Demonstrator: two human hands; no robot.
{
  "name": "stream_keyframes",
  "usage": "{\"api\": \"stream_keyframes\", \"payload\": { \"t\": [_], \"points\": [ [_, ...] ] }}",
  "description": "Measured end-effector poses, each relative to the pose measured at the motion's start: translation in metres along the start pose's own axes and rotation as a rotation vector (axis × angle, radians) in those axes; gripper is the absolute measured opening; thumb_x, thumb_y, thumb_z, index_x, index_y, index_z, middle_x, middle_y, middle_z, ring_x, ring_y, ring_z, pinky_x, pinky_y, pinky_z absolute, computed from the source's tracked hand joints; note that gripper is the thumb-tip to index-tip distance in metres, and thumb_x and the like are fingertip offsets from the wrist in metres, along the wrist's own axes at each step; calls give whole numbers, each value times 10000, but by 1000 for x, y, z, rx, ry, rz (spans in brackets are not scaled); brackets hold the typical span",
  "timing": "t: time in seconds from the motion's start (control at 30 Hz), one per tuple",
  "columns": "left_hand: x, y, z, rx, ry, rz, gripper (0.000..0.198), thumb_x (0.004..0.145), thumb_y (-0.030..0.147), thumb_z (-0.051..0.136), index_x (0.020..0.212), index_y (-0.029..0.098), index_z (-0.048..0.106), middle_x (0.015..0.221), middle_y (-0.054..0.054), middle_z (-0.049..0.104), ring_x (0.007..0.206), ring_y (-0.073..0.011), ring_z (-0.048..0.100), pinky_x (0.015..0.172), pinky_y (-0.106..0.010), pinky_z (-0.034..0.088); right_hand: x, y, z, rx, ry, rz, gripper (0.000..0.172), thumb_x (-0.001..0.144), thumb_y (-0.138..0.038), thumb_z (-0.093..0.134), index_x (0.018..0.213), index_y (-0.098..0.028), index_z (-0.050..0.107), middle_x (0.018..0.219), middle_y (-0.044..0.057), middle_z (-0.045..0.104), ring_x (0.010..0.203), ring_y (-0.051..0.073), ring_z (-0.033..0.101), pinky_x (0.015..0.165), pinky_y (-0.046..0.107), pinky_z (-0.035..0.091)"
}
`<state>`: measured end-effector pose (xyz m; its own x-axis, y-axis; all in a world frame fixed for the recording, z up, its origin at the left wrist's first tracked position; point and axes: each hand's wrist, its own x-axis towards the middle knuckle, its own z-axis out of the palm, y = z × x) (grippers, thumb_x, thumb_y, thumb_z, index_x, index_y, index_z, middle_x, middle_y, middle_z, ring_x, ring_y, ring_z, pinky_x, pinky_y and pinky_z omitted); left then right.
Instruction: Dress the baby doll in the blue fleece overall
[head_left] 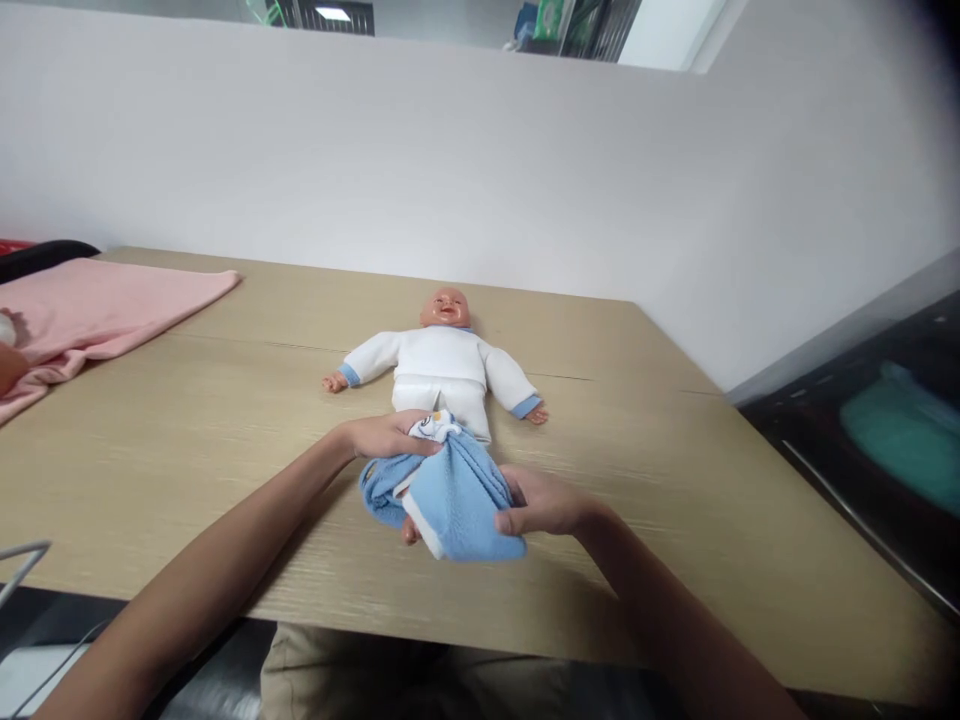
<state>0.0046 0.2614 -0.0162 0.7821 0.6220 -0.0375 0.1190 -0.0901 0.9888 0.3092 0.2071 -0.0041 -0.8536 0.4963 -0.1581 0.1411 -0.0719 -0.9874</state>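
Note:
A baby doll (442,355) lies on its back on the wooden table, head toward the wall, dressed in a white top with blue cuffs. Blue cloth clothing (465,495) with white trim is bunched over its lower legs, and one small foot shows below the cloth. My left hand (390,436) grips the cloth's upper left part, near a white patch with a printed figure. On the right side, my right hand (541,500) pinches the cloth between thumb and fingers. Most of the doll's legs are hidden under the cloth.
A pink cloth (112,305) lies at the table's left, with part of another doll (9,360) at the frame edge. A white wall (450,160) stands behind the table (637,450). To the right is a dark container (862,440) with something green inside.

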Motion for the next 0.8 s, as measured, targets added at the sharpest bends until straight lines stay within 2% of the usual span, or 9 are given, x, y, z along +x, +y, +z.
{"api": "stream_keyframes", "payload": {
  "t": [0.07, 0.17, 0.27, 0.37, 0.47, 0.6, 0.67, 0.73, 0.8],
  "points": [
    [0, 0, 1, 0, -37, -15, 694, 903, 805, 853, 1173, 174, 751, 1080, -51, 773, 1000, -222, 703, 968, -335, 565, 0, 1, 0, 84, -61, 34, 684, 814, -765, 946, 1155, -190, 802, 1012, 39, 805, 967, 232, 767, 938, 366, 647],
    [0, -1, 0, -42, -73, 10, 690, 875, 808, 877, 1111, 171, 756, 991, -30, 736, 914, -203, 671, 879, -307, 559, 5, 11, 3, 238, 119, -25, 662, 787, -681, 1010, 1188, -197, 803, 1094, 47, 832, 999, 211, 773, 964, 329, 631],
    [1, -5, -5, -135, -126, 28, 845, 651, 817, 1019, 1132, 166, 774, 992, -36, 759, 905, -217, 689, 830, -291, 569, 13, 21, 8, 410, 306, -91, 651, 772, -674, 1029, 1180, -217, 810, 1104, 53, 845, 1028, 213, 777, 992, 331, 632],
    [1, -9, -8, -177, -223, -24, 902, 513, 753, 1101, 1120, 156, 801, 944, -51, 799, 846, -229, 721, 804, -305, 605, 19, 24, 16, 535, 336, -84, 620, 813, -685, 1000, 1203, -241, 811, 1114, 52, 842, 1069, 221, 780, 1045, 358, 631],
    [0, -10, -6, -192, -168, -21, 717, 667, 712, 1065, 1049, 153, 827, 899, -53, 818, 804, -204, 734, 800, -287, 619, 20, 25, 21, 510, 313, -41, 624, 868, -718, 948, 1256, -253, 797, 1139, 57, 827, 1103, 230, 772, 1039, 365, 629],
    [0, -7, -2, -230, -60, 15, 687, 813, 744, 967, 1124, 143, 849, 1057, -120, 868, 988, -257, 810, 977, -352, 646, 13, 27, 15, 265, 121, -7, 666, 862, -799, 905, 1145, -206, 793, 981, 38, 777, 855, 193, 705, 790, 304, 594],
    [-1, -7, -2, -231, -48, -5, 682, 819, 736, 969, 1146, 150, 847, 1098, -128, 869, 1053, -274, 814, 1036, -379, 637, 11, 26, 14, 197, 35, -9, 709, 800, -829, 928, 1056, -188, 768, 893, 25, 738, 790, 189, 660, 766, 314, 576],
    [-3, -7, -2, -225, -44, -32, 680, 808, 718, 986, 1166, 159, 840, 1101, -114, 866, 1069, -272, 807, 1047, -384, 632, 10, 22, 15, 225, 79, -35, 711, 750, -822, 959, 1017, -205, 730, 876, 24, 710, 833, 218, 664, 825, 351, 585],
    [-4, -9, -3, -216, -46, -51, 688, 806, 707, 993, 1192, 162, 831, 1093, -100, 862, 1049, -259, 799, 1015, -361, 633, 12, 17, 19, 307, 200, -74, 663, 756, -794, 964, 981, -234, 691, 875, 24, 670, 875, 240, 655, 879, 385, 583]
  ]
}}
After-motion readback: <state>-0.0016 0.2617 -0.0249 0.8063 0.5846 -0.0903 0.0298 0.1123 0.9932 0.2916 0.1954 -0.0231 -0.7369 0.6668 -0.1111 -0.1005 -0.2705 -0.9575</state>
